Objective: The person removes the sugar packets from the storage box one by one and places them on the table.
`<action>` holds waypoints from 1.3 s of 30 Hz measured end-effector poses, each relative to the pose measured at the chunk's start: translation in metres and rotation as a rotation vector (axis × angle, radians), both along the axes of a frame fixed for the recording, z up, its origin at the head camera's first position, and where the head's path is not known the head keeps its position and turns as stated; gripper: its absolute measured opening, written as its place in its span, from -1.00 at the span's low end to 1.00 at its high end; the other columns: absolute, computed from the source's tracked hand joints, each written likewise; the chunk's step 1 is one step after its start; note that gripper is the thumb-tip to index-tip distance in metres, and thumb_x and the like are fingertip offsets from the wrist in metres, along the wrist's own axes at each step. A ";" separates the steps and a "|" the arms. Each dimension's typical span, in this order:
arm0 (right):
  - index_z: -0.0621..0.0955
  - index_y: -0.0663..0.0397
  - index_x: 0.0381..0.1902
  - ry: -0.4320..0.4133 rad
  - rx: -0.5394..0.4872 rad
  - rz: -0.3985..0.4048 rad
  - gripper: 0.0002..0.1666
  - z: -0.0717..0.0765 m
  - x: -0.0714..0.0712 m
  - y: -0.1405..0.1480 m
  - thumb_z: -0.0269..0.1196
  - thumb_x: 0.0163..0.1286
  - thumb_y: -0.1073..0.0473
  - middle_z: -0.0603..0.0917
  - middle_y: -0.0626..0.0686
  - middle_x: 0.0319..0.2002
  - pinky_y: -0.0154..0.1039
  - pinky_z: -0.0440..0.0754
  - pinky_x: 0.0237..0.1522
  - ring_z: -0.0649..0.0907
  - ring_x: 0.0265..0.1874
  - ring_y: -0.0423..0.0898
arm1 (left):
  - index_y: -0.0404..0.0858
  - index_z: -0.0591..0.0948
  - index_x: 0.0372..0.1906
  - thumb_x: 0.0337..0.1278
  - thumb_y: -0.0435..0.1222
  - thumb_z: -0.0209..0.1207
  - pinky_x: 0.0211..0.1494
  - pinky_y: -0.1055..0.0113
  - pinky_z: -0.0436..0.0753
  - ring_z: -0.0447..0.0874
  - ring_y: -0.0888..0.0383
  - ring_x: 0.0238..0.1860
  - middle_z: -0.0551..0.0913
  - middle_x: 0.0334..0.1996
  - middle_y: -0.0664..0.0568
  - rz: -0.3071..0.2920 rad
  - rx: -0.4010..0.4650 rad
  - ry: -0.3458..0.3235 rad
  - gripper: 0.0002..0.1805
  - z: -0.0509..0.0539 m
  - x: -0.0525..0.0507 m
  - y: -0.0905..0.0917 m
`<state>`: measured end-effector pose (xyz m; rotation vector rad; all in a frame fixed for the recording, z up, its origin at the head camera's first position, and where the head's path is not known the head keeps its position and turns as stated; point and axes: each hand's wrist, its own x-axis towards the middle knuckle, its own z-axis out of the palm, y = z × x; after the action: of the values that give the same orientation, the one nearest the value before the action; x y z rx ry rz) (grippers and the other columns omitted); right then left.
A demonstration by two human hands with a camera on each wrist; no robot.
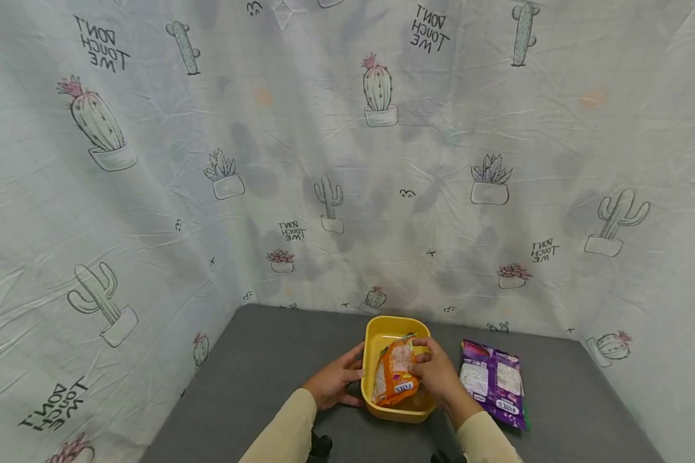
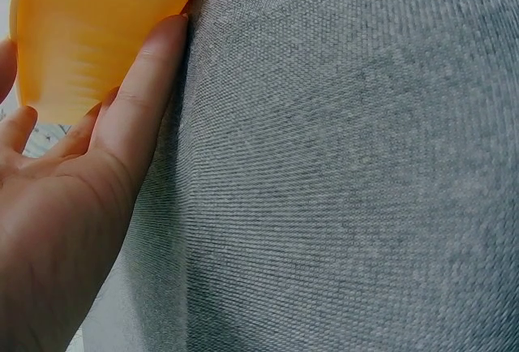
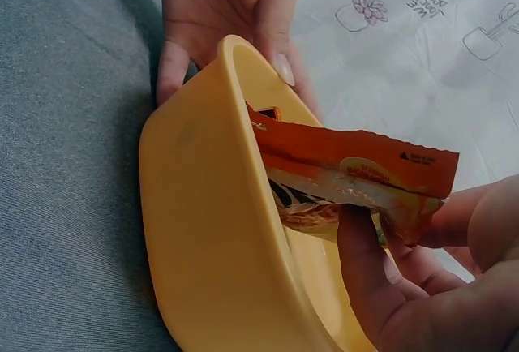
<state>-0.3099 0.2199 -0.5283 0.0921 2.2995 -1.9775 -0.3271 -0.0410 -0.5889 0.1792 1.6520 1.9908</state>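
Note:
A yellow plastic tub (image 1: 425,415) stands on the grey table surface. My left hand (image 1: 337,378) rests against the tub's left side, its fingers fairly straight along the wall in the left wrist view. With my right hand (image 1: 437,373) I pinch an orange snack packet (image 1: 395,370) by its edge. In the right wrist view the packet (image 3: 357,161) is tilted, partly inside the tub and partly above its rim. The packet's lower end is hidden there by the tub wall.
A purple packet (image 1: 492,382) with a green edge lies on the table (image 1: 289,328) to the right of the tub. White cloth (image 1: 336,128) printed with cacti hangs behind the table and along its sides.

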 end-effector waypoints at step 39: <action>0.41 0.22 0.46 0.027 -0.137 -0.054 -0.37 0.020 -0.006 0.022 0.13 0.49 0.59 0.54 0.30 0.02 -0.01 0.80 -0.32 0.71 -0.25 0.09 | 0.00 0.07 0.82 0.67 -0.25 0.22 0.06 -0.36 0.70 0.36 -0.29 0.51 0.19 0.68 -0.28 0.002 0.018 0.004 -0.15 -0.003 -0.005 0.004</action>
<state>-0.3158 0.2419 -0.5084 0.1178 2.1915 -2.1696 -0.3317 -0.0374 -0.5915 0.1879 1.6376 2.0092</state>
